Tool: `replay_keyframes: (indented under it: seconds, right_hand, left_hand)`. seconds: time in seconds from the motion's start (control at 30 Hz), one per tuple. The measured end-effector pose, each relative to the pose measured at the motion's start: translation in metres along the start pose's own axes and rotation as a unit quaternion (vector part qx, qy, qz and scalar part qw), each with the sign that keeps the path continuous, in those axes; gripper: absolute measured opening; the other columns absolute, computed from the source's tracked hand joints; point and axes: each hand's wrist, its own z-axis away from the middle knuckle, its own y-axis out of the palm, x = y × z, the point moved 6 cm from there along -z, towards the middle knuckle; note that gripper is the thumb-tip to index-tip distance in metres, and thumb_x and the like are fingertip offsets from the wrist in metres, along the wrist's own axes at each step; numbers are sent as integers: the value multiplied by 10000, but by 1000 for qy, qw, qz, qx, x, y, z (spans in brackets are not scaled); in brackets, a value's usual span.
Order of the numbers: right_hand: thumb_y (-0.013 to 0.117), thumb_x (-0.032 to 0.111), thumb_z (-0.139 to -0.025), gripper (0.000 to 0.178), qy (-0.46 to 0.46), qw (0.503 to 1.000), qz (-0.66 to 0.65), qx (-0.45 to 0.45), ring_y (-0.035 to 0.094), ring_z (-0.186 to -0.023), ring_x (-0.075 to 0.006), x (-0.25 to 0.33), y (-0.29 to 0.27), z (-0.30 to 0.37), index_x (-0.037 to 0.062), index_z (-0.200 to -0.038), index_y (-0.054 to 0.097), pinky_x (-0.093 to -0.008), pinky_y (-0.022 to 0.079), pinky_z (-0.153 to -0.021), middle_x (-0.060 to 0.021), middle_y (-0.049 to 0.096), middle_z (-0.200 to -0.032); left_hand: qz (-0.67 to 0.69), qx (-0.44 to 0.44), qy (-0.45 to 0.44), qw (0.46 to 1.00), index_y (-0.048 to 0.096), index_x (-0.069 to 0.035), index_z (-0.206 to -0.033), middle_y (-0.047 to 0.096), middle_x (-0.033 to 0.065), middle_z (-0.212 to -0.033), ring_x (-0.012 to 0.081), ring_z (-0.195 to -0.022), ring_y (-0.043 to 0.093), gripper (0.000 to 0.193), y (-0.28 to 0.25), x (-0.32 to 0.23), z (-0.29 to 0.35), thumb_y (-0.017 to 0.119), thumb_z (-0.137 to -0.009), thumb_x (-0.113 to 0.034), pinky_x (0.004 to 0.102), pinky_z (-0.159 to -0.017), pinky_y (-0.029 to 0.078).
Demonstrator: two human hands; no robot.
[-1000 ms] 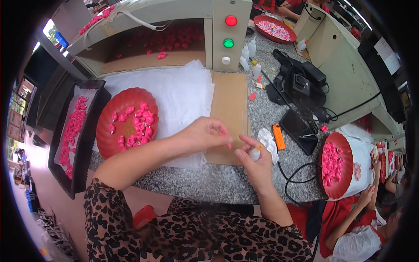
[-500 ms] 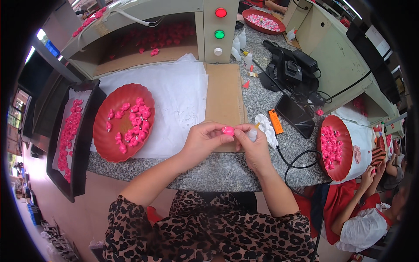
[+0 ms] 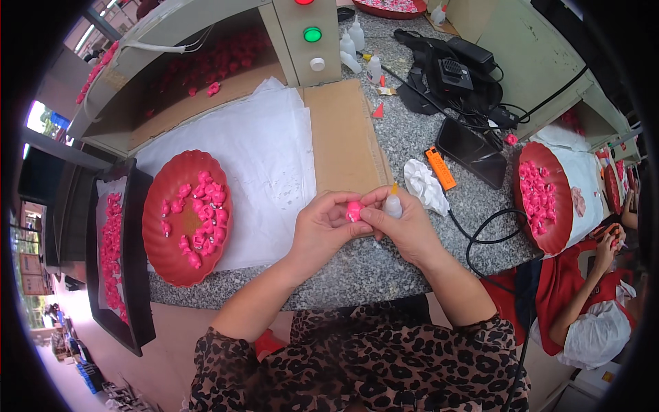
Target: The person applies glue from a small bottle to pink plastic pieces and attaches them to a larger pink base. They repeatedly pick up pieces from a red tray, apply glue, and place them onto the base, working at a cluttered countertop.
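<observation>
A small glossy pink moulded piece (image 3: 354,210) is pinched in the fingertips of my left hand (image 3: 314,232), above the table's front part. My right hand (image 3: 412,235) is closed around a small translucent dropper bottle (image 3: 392,207) with a yellow tip pointing up and away from me. Its thumb and forefinger also touch the pink piece from the right. My palms hide part of the piece. To the left, a red scalloped plate (image 3: 159,237) carries several similar pink pieces on white paper (image 3: 271,147).
A black tray (image 3: 139,275) of pink pieces stands far left. Cardboard (image 3: 340,137) lies ahead. Crumpled tissue (image 3: 424,187), an orange box-like object (image 3: 440,168), a phone (image 3: 472,152) and a black cable (image 3: 473,240) lie right. Another person works beside a second red plate (image 3: 559,230).
The whole view has turned and shifted, so the surroundings sit differently in it. The pink piece has been turned between my fingers, and the bottle's yellow tip shows more plainly.
</observation>
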Motion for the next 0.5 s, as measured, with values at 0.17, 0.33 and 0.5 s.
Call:
replay_keyframes:
  seconds: [0.17,0.33,0.5]
  right_hand:
    - [631,134,-778,180,-2,1000,1,-11,507,-598,-42,1,-3,-1,22,-903,567,-161,386,-488,-18,581,-744]
    - [578,169,-811,220,-19,998,39,-41,510,-699,-64,9,-5,-1,18,-959,517,-200,406,-574,-36,558,-810]
    - [442,192,-862,270,-30,991,-133,11,495,-767,-119,5,-16,-7,26,-1075,426,-258,415,-633,-57,512,-853]
  left_hand:
    - [65,-2,-44,997,459,41,-1091,544,149,-1052,205,-992,544,352,-3,3,1,577,-761,72,321,-843,483]
    - [73,-1,-20,997,463,30,-1096,539,124,-1058,194,-1012,536,363,-7,1,2,585,-757,68,300,-859,469]
    - [52,-15,-31,998,451,14,-1123,549,119,-1056,158,-980,540,375,-12,4,1,580,-773,52,261,-830,467]
